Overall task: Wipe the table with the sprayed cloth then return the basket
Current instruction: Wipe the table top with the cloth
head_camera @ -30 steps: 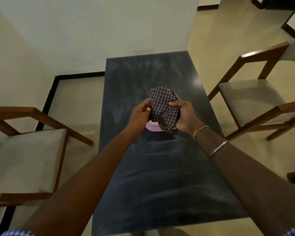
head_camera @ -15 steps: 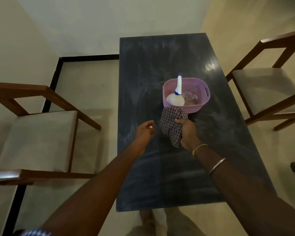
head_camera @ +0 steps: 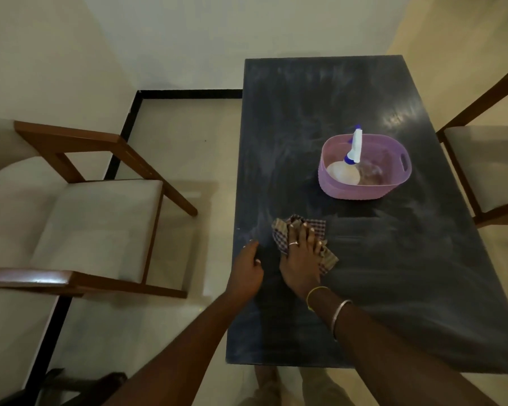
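Note:
A checked cloth (head_camera: 316,227) lies flat on the dark table (head_camera: 393,273) near its left edge. My right hand (head_camera: 301,259) presses down on the cloth with fingers spread over it. My left hand (head_camera: 247,266) rests on the table's left edge beside the cloth, fingers loosely curled, holding nothing. Farther back on the table stands a pink plastic basket (head_camera: 364,187) with handle slots. Inside it lies a white spray bottle (head_camera: 348,164) with a blue collar, leaning against the basket's rim, beside something brownish that I cannot make out.
A wooden chair with a pale cushion (head_camera: 94,224) stands left of the table. Another chair (head_camera: 487,165) stands at the right edge. White walls meet behind the table. My legs show below the table's near edge.
The cloth came down from between both hands onto the table. My left hand let go of it and moved to the table's left edge. My right hand now flattens the cloth.

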